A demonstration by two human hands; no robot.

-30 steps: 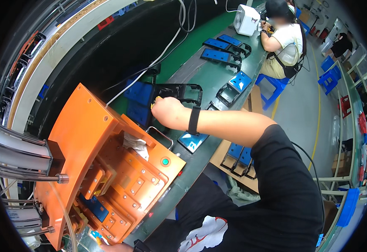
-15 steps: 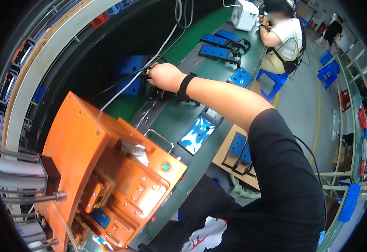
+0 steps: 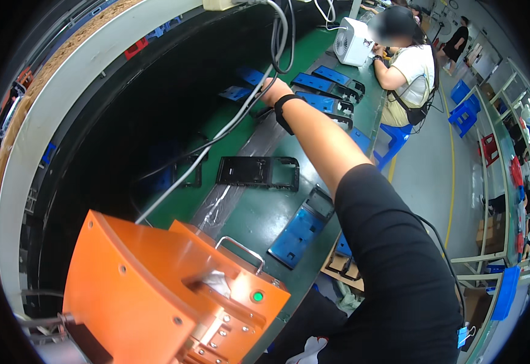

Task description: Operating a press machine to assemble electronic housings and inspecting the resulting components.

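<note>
Reaching far out over the green bench, the right hand [image 3: 275, 91] is stretching at full arm's length, a black wristband [image 3: 283, 112] showing — whether its fingers are gripping anything cannot be told. It is touching a blue-covered black frame [image 3: 313, 101]; another black frame [image 3: 258, 172] is lying nearer, under the forearm. Half a second ago the hand was closer in. No left hand is showing.

Green bench [image 3: 259, 212] with black frame [image 3: 258, 173], blue panels [image 3: 298, 230].
</note>
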